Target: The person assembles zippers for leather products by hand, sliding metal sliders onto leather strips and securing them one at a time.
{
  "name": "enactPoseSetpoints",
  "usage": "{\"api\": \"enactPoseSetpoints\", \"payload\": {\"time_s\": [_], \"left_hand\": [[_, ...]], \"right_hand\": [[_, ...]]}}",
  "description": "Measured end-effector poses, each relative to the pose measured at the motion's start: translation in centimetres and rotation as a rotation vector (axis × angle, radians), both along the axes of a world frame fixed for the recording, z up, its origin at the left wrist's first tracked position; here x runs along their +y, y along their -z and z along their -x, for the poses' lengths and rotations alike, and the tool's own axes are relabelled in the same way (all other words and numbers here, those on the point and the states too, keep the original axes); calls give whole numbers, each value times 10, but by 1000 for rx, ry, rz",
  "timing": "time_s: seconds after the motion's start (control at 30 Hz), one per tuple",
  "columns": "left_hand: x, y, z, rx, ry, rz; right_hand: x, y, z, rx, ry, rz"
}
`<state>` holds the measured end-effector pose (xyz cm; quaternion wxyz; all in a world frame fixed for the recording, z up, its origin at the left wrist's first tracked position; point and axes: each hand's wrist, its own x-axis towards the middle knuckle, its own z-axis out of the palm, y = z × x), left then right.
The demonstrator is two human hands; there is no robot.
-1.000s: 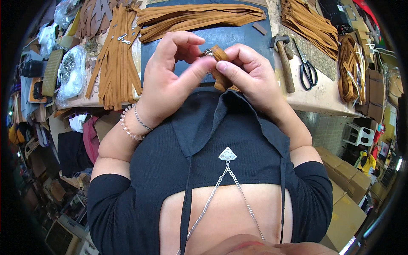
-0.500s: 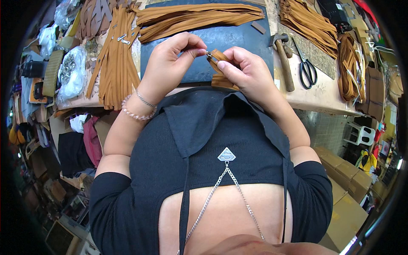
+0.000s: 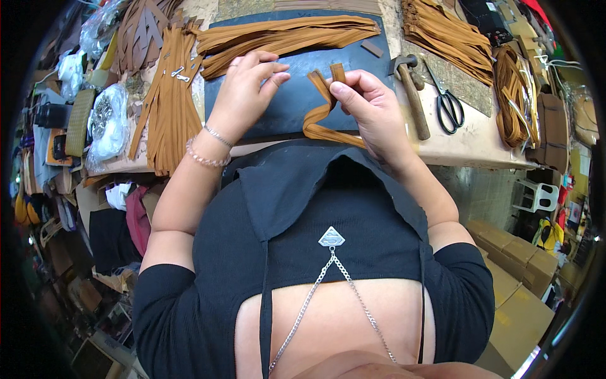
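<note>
A brown zipper [image 3: 319, 117] is pinched between the thumb and fingers of my right hand [image 3: 375, 107]. One part of it stands up above my grip, and the rest bends down in a curve toward the table's front edge. My left hand [image 3: 249, 88] is off the zipper, its fingers loosely bent and apart with nothing visible in them. Both hands are over a dark blue-black mat [image 3: 278, 123]. A bundle of brown zippers [image 3: 284, 38] lies along the mat's far side, just beyond my left hand.
To the left, more brown zippers [image 3: 167, 114] hang over the table edge, with small silver metal pieces [image 3: 180, 74] on top. At the right lie a hammer [image 3: 413, 101], black-handled scissors [image 3: 449, 110], another zipper bundle [image 3: 448, 41] and a coiled brown bundle [image 3: 508, 95].
My left hand has let go of the zipper's end and drawn back to the left, its fingers opening. My right hand keeps hold, and the zipper now hangs looser.
</note>
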<state>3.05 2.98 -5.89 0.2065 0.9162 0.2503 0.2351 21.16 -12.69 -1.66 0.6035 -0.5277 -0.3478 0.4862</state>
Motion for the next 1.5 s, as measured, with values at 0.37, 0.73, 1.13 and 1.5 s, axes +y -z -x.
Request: {"api": "enactPoseSetpoints", "payload": {"time_s": [0.37, 0.73, 1.13, 1.5], "left_hand": [[-47, -58, -11, -128, 284, 1111], [-33, -99, 22, 118, 276, 578], [10, -28, 73, 343, -94, -23], [-20, 28, -34, 113, -74, -204]], "right_hand": [[8, -17, -1, 64, -63, -144], [3, -25, -6, -96, -107, -127], [-21, 13, -50, -928, -305, 158], [-18, 22, -49, -1038, -265, 270]]}}
